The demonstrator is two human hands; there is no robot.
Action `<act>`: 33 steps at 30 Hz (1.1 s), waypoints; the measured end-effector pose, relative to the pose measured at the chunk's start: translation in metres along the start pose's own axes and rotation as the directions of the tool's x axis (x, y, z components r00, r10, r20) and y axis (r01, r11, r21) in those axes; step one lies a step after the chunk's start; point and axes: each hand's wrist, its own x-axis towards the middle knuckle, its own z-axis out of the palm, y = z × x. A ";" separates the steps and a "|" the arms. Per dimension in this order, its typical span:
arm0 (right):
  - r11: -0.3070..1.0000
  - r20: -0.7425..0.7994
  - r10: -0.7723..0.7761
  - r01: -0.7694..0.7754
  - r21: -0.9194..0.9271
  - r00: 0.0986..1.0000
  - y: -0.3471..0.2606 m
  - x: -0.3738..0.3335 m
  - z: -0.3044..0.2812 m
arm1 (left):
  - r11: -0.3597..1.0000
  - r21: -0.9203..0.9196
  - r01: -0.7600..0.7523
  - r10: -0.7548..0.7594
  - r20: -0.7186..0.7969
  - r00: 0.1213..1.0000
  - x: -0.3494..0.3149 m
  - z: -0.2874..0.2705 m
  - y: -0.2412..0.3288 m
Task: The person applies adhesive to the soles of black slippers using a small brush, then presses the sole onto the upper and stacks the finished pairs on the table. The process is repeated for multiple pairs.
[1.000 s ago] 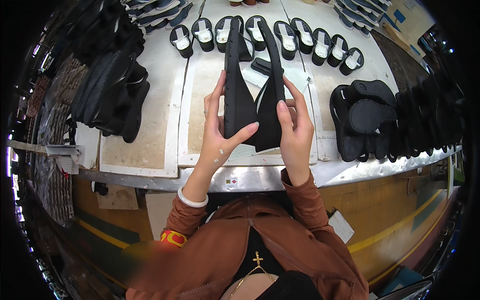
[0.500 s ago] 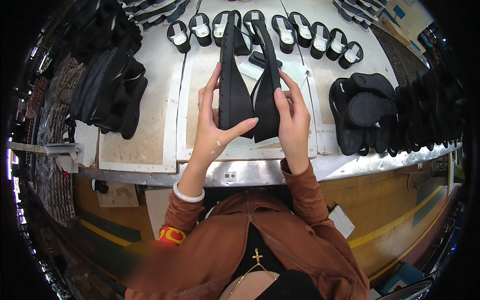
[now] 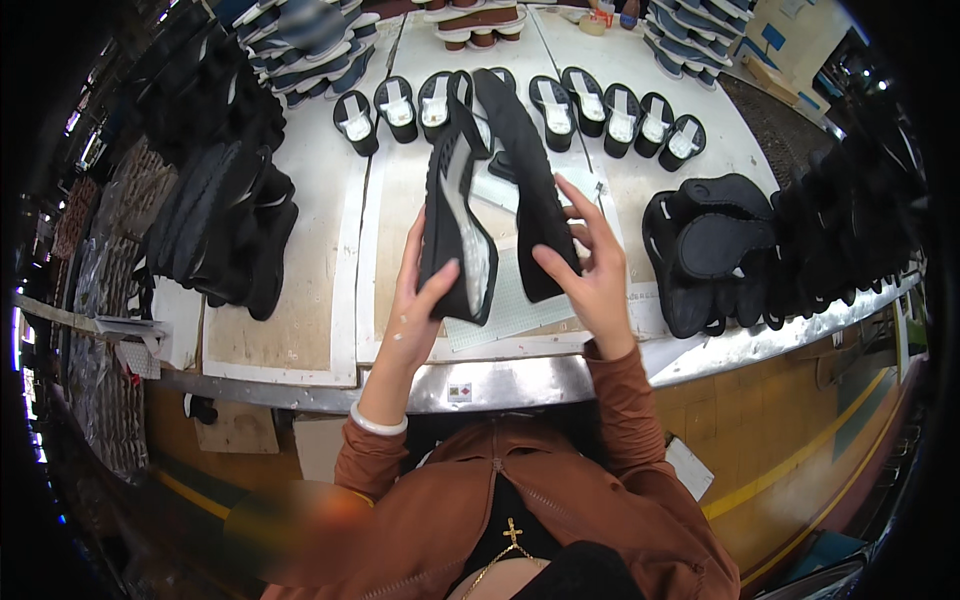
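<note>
A small white label with two symbols marks the table's metal edge. Above the table, the left hand grips one black sole; the right hand grips its mate. Earlier nearly touching at their lower ends, the soles now stand apart, the left one's pale hollow showing.

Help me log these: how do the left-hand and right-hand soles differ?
The left-hand sole shows a pale surface, while the right-hand sole shows only black. The left-hand sole's near end sits lower in the picture than the right-hand sole's. Both have black sides, each held in one hand.
</note>
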 end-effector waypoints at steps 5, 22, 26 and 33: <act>0.910 0.480 -0.308 0.401 -0.103 0.822 -0.015 0.026 -0.050 | 0.596 -0.684 0.420 -0.162 0.410 0.898 -0.023 -0.055 -0.032; 0.923 0.293 0.026 0.090 -0.373 0.956 -0.016 -0.036 -0.093 | 0.281 -0.790 0.545 -0.166 0.519 0.838 -0.063 -0.033 -0.102; 0.823 -0.049 0.387 -0.321 0.468 0.921 0.012 -0.076 -0.042 | 0.814 -0.419 0.402 -0.293 0.300 0.908 -0.070 -0.047 -0.113; 0.357 0.141 0.609 -0.428 0.830 0.780 0.027 -0.092 0.048 | 0.494 -0.722 0.485 -0.270 0.402 0.875 -0.076 -0.058 -0.102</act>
